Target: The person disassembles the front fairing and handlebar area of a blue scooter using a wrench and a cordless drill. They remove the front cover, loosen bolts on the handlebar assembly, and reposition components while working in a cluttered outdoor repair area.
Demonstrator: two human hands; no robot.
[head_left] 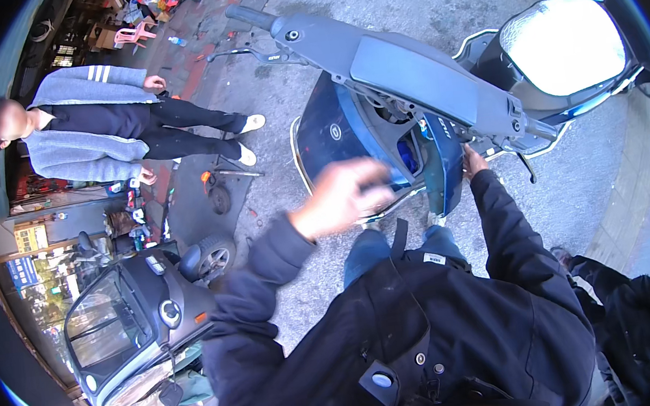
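A dark blue electric scooter stands in front of me, with its grey handlebar cover (pixel 414 71) turned across the view. Its blue front panel (pixel 338 134) is on the left. To the right, another blue panel (pixel 445 165) stands out at an angle, and a gap between the two shows dark inner parts and something bright blue (pixel 408 155). My right hand (pixel 475 162) grips this panel's outer edge, its fingers partly hidden. Blurred by motion, my left hand (pixel 346 195) hovers by the front panel's lower edge, fingers loosely bent and apart, holding nothing I can see.
A person in a grey cardigan (pixel 93 148) stands on the left. Below that person is a small dark vehicle (pixel 135 322). Shop clutter and a pink chair (pixel 134 33) lie at upper left. A dark-clothed person (pixel 630 321) is close at lower right. The scooter's seat (pixel 562 47) reflects brightly.
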